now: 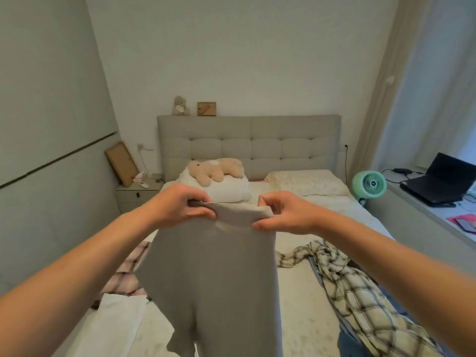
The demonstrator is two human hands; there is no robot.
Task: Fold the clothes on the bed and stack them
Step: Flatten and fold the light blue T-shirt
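Both hands were raised above the bed [304, 313], each pinching the top edge of a pair of grey trousers [208, 274]. The left hand [180, 204] gripped the left end of the waistband, fingers curled over the cloth; the right hand [280, 212] clamped the right end between thumb and curled fingers. The trousers hung straight down over the middle of the bed, their legs dividing near the foot edge. A cream plaid shirt [355, 287] lay crumpled along the bed's right side. A pink plaid garment [126, 274] lay at the left edge, with a white cloth [116, 323] just beside it toward the foot. At the head end, a plush bear [213, 171] rested on a white pillow [226, 189].
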